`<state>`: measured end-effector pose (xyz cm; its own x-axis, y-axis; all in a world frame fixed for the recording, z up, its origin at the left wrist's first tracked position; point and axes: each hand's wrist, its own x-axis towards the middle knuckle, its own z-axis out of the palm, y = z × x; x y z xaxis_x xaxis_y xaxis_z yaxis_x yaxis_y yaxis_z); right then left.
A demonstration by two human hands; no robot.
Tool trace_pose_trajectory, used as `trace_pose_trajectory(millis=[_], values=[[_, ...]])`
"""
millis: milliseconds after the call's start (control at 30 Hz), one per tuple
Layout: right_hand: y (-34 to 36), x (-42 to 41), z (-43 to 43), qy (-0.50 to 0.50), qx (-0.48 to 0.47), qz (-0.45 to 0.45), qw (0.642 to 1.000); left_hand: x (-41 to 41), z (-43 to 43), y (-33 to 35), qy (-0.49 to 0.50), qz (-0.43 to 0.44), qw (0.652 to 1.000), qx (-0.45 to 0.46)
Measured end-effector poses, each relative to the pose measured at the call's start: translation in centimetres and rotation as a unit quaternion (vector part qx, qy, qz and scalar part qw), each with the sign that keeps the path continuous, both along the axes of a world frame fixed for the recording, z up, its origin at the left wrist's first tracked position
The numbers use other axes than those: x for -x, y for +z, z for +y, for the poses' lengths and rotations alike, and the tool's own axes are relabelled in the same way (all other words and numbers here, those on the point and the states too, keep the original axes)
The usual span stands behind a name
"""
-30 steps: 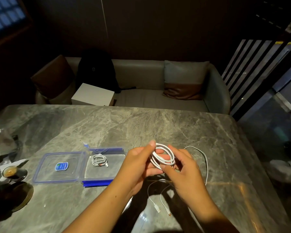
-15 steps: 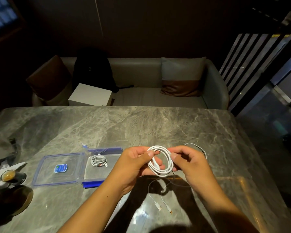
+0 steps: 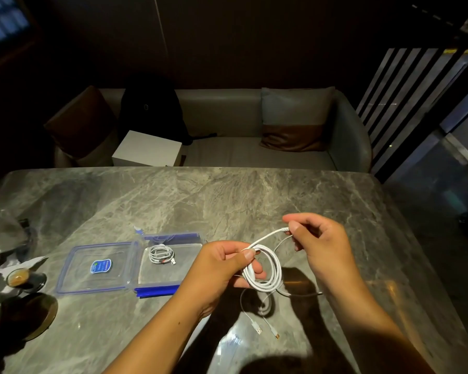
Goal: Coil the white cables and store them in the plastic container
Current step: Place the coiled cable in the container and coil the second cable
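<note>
Since half a second ago, the right hand [image 3: 322, 247] is drawing the white cable [image 3: 265, 268] end up and rightward, pinching it; the left hand [image 3: 222, 268] is gripping the coil above the table [image 3: 227, 201]. The plastic container [image 3: 170, 265] is lying open just left, nearer that hand.

Nothing really readable here tbh. The container lid [image 3: 96, 268] has a small blue and green sticker [image 3: 100, 266] with some pale lettering on it, but it's way too tiny and blurry to make out any words.
</note>
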<state>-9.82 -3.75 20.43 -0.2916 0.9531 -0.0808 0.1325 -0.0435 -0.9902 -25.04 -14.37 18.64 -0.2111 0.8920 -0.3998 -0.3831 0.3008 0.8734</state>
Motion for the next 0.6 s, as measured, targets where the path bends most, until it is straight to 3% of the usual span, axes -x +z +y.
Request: trace_pose_trajectory(millis=[100,267,433,600], values=[[-0.1,0.0,-0.3,0.013,0.033,0.021,0.999,-0.1,0.1,0.0,0.015,0.016,1.0,0.006],[0.2,-0.4,-0.6,0.15,0.13,0.019,0.98,0.3,0.2,-0.4,0.061,0.065,0.996,0.018],[-0.3,0.3,-1.5,0.169,0.096,-0.017,0.981,-0.2,0.3,-0.1,0.077,0.062,0.995,-0.003],[-1.3,0.9,-1.9,0.13,-0.019,-0.086,0.988,0.0,0.0,0.0,0.102,0.053,0.993,-0.005]])
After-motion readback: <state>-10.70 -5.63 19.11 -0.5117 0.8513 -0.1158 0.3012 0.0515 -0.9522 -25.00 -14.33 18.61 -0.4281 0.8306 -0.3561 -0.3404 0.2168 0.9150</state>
